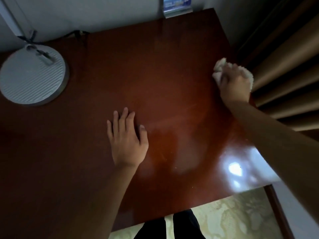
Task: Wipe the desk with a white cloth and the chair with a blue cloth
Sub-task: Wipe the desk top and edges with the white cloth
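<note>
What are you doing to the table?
A person is wiping the desk. The right hand grips a bunched white cloth and presses it on the desk near the right edge, beside the curtain. The left hand rests flat on the desk. A round lamp base stands at the back left.

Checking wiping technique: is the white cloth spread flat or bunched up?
Bunched up. The right hand grips the cloth as a wad at the desk's right edge; crumpled folds stick out around the fingers.
</note>
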